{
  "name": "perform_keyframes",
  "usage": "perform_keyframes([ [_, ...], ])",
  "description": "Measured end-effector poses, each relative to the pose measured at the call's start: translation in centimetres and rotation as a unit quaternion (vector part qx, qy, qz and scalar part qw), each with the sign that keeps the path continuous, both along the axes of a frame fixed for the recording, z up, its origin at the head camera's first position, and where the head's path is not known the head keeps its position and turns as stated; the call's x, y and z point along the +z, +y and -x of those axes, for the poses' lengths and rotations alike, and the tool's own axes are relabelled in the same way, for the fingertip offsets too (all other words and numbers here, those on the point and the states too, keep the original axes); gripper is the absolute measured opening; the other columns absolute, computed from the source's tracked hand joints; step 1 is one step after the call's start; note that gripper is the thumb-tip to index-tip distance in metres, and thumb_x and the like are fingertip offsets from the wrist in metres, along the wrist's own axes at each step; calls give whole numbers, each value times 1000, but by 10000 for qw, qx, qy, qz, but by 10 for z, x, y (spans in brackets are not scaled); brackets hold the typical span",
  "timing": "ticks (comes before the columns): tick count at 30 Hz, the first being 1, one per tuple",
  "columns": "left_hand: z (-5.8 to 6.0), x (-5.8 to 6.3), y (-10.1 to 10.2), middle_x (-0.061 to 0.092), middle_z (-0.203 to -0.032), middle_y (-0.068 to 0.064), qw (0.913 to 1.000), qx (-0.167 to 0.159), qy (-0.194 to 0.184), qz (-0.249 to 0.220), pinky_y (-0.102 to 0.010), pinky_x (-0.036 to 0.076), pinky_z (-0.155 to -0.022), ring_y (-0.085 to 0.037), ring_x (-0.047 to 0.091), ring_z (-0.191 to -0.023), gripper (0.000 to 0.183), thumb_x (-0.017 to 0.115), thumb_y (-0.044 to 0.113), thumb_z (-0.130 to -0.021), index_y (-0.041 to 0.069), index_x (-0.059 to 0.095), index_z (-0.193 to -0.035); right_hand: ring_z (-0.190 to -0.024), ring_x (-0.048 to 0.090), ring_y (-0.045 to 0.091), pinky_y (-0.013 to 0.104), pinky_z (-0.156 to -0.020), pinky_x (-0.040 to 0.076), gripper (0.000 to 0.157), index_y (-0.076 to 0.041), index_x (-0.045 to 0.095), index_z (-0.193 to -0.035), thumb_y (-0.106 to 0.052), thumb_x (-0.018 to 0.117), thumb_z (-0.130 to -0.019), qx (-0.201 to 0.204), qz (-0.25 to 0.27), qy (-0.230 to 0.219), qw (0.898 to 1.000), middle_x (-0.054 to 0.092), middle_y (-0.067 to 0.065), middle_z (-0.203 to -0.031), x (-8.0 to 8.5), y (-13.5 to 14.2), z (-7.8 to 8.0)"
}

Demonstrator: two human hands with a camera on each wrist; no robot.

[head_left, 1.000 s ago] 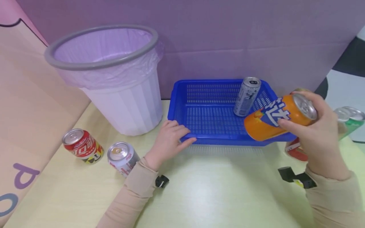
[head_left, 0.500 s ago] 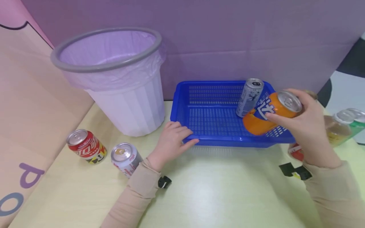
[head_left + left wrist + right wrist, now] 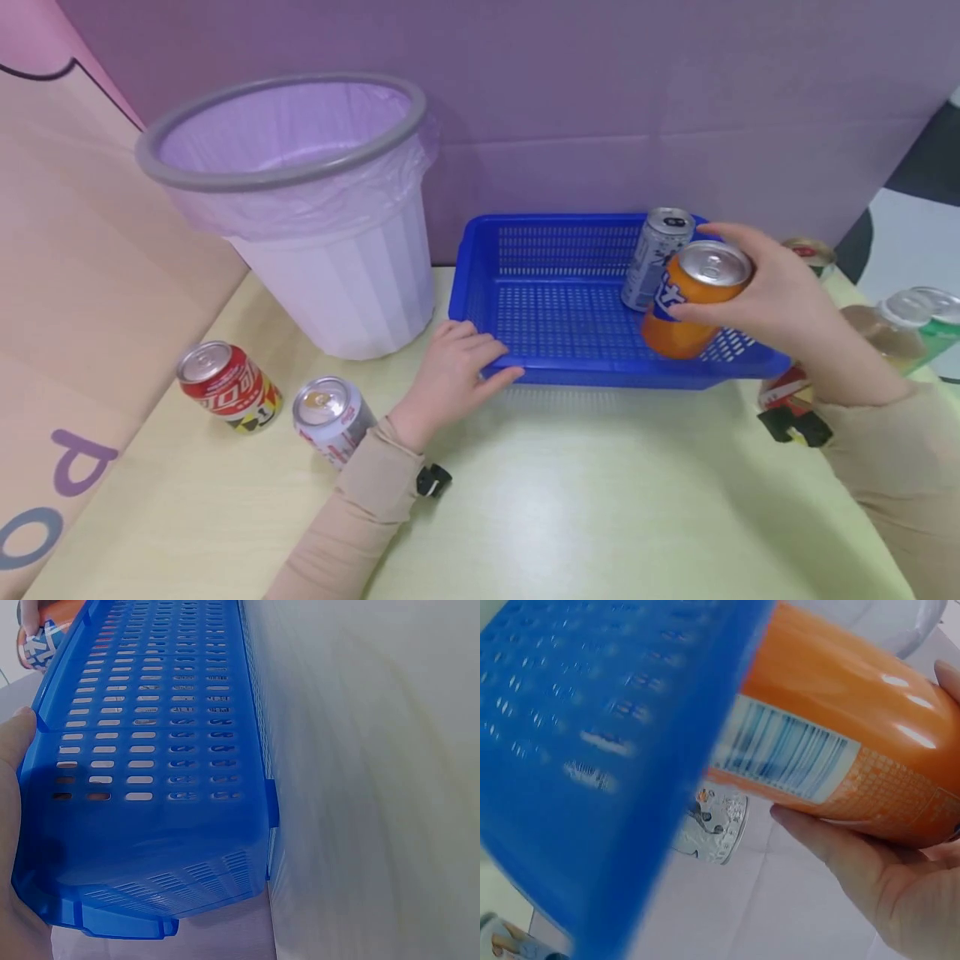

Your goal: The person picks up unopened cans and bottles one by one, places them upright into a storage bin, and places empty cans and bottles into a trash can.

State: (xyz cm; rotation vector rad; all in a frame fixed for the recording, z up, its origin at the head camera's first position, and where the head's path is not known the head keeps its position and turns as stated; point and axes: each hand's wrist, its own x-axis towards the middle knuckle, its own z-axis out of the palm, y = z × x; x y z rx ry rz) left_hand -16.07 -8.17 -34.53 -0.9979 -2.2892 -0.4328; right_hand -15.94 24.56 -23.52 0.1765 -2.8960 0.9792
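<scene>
My right hand (image 3: pixel 783 300) holds an orange soda can (image 3: pixel 678 329), nearly upright, thumb on the near side and fingers round the far side. Its lower part is down inside the right end of the blue plastic basket (image 3: pixel 570 373). Close behind it in the basket leans a tall silver can (image 3: pixel 647 267). At the basket's front left corner my left hand (image 3: pixel 446 379) grips the rim, fingers over the edge and thumb along the front. In the right wrist view the barcode side of the orange can (image 3: pixel 840 697) shows, its base hidden behind the basket wall (image 3: pixel 592 802).
A white bin (image 3: pixel 337 283) with a lilac liner stands at the back left. On the table's left are a red can (image 3: pixel 228 387) and a silver-white can (image 3: pixel 330 417). Right of the basket stand a clear-capped bottle (image 3: pixel 888 325), a green can or bottle (image 3: pixel 937 321) and a red-labelled item (image 3: pixel 783 387).
My right hand has moved left and brought the orange can from over the basket's right edge down into it, turning it from tilted to nearly upright. My left hand stays at the rim.
</scene>
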Motion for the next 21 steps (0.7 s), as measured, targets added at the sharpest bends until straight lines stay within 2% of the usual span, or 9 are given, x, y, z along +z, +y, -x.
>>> perform_keyframes([
  [9,-1,2,0,71,-79,2,10000,-5,-32,3,-33,38,-78,-14,51,-70,27,66,39,-84,13,70,-85,-108,51,44,60,-85,43,96,0,34,-141,-39,84,-68,652,-963,-184,9930,50,29,-125,7,-5,21],
  [14,-2,2,0,70,-79,3,10000,15,-45,23,-32,38,-78,-14,50,-70,26,66,39,-84,13,70,-85,-97,56,39,53,-79,49,97,4,38,-137,-43,83,-66,826,-1467,-440,9847,55,29,-119,4,-8,31],
  [18,-1,1,0,71,-79,3,10000,20,-39,45,-32,38,-77,-14,51,-70,27,66,39,-84,13,70,-85,-86,61,31,46,-72,52,87,7,48,-126,-41,85,-64,917,-1730,-461,9796,61,25,-109,-1,-9,37],
  [21,-1,0,0,71,-80,3,10000,28,-28,39,-33,38,-77,-14,51,-70,27,66,39,-84,12,71,-86,-84,61,29,43,-69,52,86,9,49,-124,-40,85,-63,940,-1917,-471,9758,62,26,-107,-4,-9,42],
])
